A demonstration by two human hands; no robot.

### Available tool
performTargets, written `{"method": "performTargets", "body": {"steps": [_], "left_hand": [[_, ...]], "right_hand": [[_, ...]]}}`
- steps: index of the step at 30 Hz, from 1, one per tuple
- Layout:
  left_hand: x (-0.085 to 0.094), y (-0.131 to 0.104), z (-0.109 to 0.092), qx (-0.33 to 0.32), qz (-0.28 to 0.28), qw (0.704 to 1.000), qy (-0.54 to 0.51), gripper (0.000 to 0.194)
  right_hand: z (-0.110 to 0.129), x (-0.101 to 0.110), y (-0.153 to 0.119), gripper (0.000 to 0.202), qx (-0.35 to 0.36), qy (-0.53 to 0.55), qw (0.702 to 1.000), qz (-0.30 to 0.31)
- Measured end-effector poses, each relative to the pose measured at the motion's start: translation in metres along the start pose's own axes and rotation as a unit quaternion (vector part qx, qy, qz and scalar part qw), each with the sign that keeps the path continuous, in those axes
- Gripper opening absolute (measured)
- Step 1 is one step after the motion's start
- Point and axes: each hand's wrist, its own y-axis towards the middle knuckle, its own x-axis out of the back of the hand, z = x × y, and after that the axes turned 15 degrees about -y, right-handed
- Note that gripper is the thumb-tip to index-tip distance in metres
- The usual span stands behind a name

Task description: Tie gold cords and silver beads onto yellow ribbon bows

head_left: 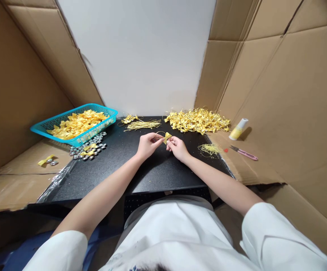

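Note:
Over the middle of the black table, my two hands meet at a small yellow ribbon bow. My right hand pinches the bow from the right, between thumb and fingers. A thin gold cord arches from the bow toward my left hand, whose closed fingertips hold it close to the bow. The fingers partly cover the cord's ends and the bow's lower part. Just beyond my hands lie a bundle of straight gold cords and a few bows with cord.
At the left, a turquoise basket holds yellow bows, with silver beads beside it. A pile of corded bows lies back right. Cord scraps, pink-handled snips and a thread cone are at right. Cardboard walls enclose the table.

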Motion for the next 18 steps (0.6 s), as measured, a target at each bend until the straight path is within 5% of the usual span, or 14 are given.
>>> {"method": "performTargets", "body": {"steps": [18], "left_hand": [[0.005,0.0042,-0.0071,-0.074,0.026,0.996,0.046,0.017]], "right_hand": [[0.0016,0.0008,-0.0009,0.026,-0.008,0.001,1.0,0.005]]}}
